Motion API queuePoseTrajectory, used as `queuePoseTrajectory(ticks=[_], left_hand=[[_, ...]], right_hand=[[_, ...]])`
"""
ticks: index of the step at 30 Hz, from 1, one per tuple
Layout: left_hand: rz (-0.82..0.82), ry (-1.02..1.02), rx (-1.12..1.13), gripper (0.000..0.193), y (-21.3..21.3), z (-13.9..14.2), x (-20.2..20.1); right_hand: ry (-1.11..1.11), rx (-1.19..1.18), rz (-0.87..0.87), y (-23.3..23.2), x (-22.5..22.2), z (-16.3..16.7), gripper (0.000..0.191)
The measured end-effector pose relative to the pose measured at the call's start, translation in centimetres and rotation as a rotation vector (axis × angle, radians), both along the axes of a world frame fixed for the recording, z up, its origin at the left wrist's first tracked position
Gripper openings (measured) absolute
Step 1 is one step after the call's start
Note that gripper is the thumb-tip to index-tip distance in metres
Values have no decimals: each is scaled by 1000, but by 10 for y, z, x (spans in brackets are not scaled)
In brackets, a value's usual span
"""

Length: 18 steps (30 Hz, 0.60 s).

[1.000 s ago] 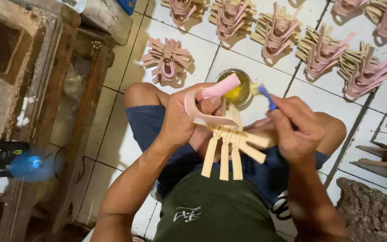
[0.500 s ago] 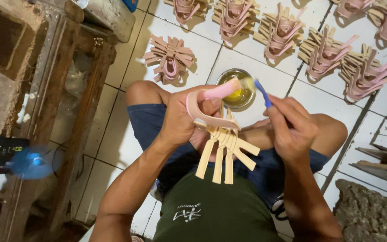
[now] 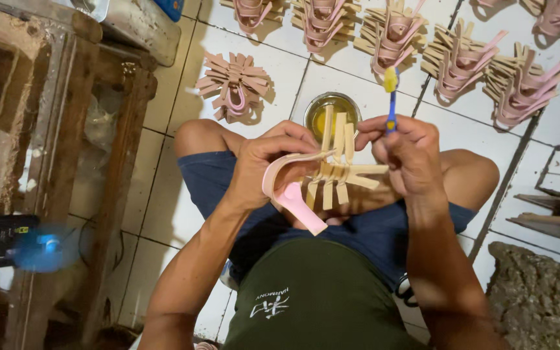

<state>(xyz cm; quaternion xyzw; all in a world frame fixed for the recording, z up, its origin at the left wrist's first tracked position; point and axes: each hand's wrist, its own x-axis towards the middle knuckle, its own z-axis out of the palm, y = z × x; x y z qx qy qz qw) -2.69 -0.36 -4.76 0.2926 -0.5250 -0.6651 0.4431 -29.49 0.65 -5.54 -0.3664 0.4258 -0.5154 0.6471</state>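
My left hand [image 3: 268, 162] grips a pink curved strap piece with tan strips fanned out from it [image 3: 332, 175], held over my lap. My right hand [image 3: 406, 152] holds a small blue-handled brush [image 3: 391, 97] upright, its bristles yellow with glue. The brush tip is raised above the piece, close to a round tin of yellow glue [image 3: 330, 113] standing on the white tiled floor just beyond my knees.
Several finished pink-and-tan pieces [image 3: 390, 32] lie in a row on the tiles at the top, and one more [image 3: 234, 84] lies left of the tin. A wooden frame [image 3: 66, 162] stands at left. Wood scraps [image 3: 552, 207] and a rough block [image 3: 539, 298] sit at right.
My left hand turned the piece so the pink strap now points down and left. The right hand lifted the brush upright off the piece.
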Motion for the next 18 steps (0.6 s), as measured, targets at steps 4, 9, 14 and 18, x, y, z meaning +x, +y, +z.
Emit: queuePoseTrajectory(ticks=[4, 9, 14, 18], left_hand=[[-44, -4, -104, 31, 2, 2, -7], [-233, -136, -202, 35, -1, 9, -3], [-243, -181, -68, 37, -4, 13, 3], [-279, -138, -93, 50, -7, 15, 7]], right_hand=[[264, 22, 12, -1, 7, 5, 23], [417, -21, 5, 6, 18, 5, 16], [379, -40, -57, 10, 25, 13, 15], [393, 66, -50, 11, 20, 25, 22]])
